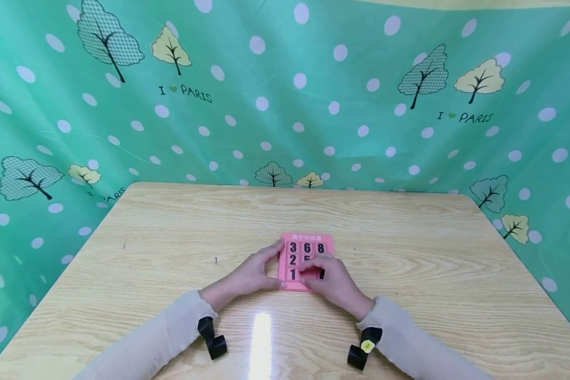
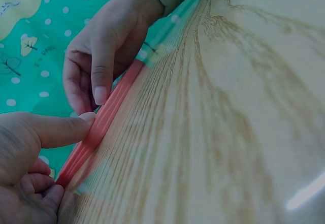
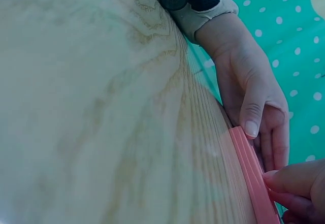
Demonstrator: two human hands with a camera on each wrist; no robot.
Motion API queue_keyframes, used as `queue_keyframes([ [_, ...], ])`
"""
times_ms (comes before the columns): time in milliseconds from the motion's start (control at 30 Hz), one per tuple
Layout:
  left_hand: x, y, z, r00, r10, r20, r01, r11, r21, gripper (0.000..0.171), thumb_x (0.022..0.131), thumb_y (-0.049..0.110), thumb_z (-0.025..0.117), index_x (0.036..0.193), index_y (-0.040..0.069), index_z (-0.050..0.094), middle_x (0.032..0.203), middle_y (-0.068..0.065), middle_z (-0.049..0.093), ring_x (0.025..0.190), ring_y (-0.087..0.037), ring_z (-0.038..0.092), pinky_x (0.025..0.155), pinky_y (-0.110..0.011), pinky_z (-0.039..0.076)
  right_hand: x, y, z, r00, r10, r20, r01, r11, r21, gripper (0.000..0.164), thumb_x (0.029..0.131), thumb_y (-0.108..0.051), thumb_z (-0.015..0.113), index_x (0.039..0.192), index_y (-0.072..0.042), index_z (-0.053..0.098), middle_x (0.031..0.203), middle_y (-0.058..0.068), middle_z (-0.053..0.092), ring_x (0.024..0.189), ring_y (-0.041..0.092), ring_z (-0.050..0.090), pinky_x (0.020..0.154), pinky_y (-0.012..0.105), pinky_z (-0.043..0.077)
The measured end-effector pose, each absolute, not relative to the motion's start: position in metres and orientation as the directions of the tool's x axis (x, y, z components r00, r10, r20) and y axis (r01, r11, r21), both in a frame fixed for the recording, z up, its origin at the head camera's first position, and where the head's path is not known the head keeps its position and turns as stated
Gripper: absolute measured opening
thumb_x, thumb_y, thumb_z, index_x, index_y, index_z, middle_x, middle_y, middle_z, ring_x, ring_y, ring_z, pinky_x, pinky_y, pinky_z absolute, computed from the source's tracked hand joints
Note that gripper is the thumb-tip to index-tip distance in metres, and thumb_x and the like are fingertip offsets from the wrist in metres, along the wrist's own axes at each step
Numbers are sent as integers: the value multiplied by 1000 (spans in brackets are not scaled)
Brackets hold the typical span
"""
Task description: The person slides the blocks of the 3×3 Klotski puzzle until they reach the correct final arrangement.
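A pink number sliding puzzle [image 1: 307, 287] lies flat on the table, its black-numbered tiles facing up; 3, 6, 8, 2 and 1 show clearly. My left hand [image 1: 249, 273] holds the puzzle's left side, thumb at the lower corner and fingers at the upper part of the edge. Over the lower right tiles, my right hand [image 1: 334, 282] touches the face with its thumb and index fingertips, hiding several tiles. From the left wrist view, the left thumb [image 2: 71, 129] lies on the pink frame [image 2: 99, 125]. The right wrist view shows the left hand [image 3: 251, 84] at the frame's far end.
The wood-grain table [image 1: 171, 227] extends around the puzzle on all sides. A green polka-dot curtain [image 1: 285, 105] hangs behind and beside it. Each sleeve carries a black wrist device, one on the left [image 1: 212, 338] and one on the right [image 1: 363, 348]. Light glares on the front tabletop.
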State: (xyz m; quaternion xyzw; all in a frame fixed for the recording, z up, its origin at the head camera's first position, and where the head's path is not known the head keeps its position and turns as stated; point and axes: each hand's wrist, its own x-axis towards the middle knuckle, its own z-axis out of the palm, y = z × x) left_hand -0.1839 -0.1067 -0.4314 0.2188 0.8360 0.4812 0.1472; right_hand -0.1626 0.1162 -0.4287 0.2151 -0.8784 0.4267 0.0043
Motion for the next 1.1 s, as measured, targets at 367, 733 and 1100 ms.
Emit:
queue_keyframes([
  [367, -184, -107, -430, -856, 516, -29, 230, 431, 873, 96, 72, 14, 80, 148, 4, 22, 156, -10, 18, 143, -26, 16, 117, -43, 13, -165, 119, -429, -899, -392, 197, -392, 516, -762, 22, 76, -8, 75, 97, -13, 73, 96, -4, 65, 93, 13, 57, 84, 30, 49],
  [733, -184, -107, -429, -860, 510, -25, 231, 432, 872, 97, 70, 14, 80, 148, 3, 23, 156, -9, 17, 143, -25, 16, 117, -41, 13, -164, 138, -425, -923, -339, 184, -344, 509, -789, 25, 77, -9, 76, 100, -15, 72, 102, -4, 64, 100, 15, 55, 88, 33, 50],
  [1100, -184, -106, -431, -859, 512, -21, 234, 428, 873, 98, 70, 13, 80, 148, 2, 23, 156, -9, 17, 143, -25, 16, 117, -41, 13, -161, 160, -426, -930, -314, 190, -330, 490, -807, 24, 78, -3, 73, 99, -14, 72, 102, -4, 67, 104, 19, 56, 97, 45, 44],
])
